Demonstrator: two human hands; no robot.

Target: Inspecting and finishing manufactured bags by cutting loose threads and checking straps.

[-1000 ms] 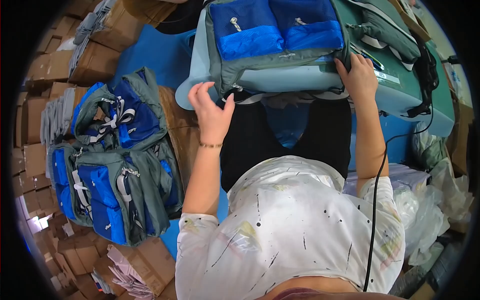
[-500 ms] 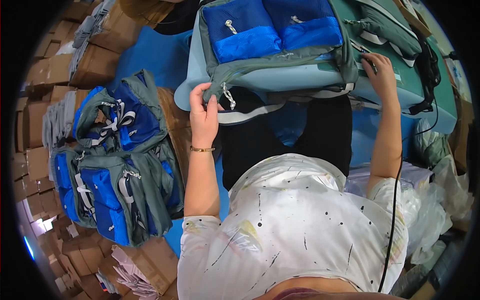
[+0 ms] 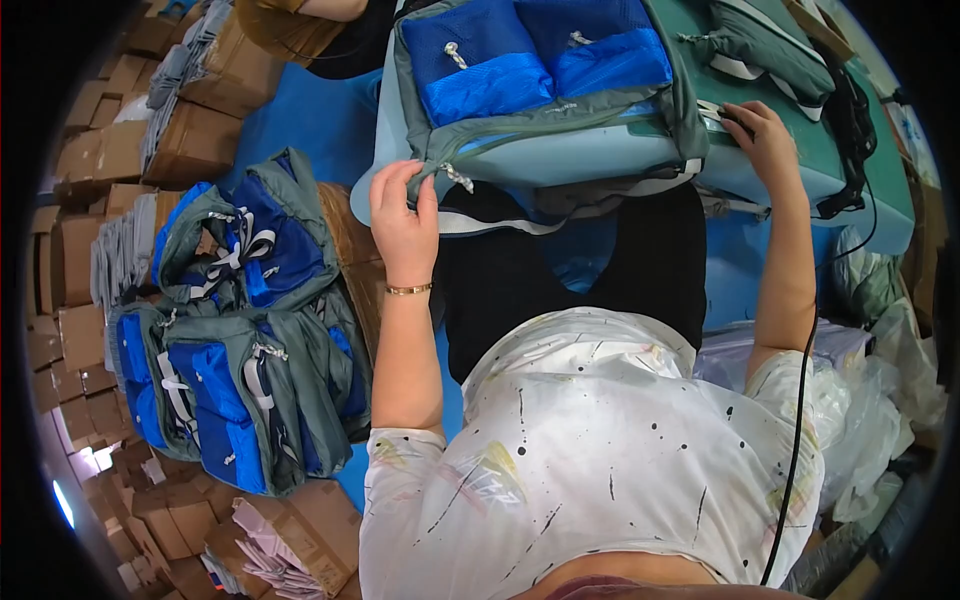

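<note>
Bag (image 3: pixel 548 88) corner pinched between left hand (image 3: pixel 405 232) fingertips, best held taut; small item (image 3: pixel 710 112) by right hand (image 3: pixel 772 145) fingertips, grip can't be told!

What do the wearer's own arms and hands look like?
The left hand and right hand are both ungloved. A thin gold-toned bracelet circles the left wrist; the right wrist is bare. Short, loose white sleeves carry faint yellowish markings. A black cable runs past the right sleeve.

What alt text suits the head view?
A person's left hand holds one corner of a green-and-blue fabric bag on a pale-blue table; the right hand touches a slim, partly hidden tool. Similar bags sit at left.
</note>
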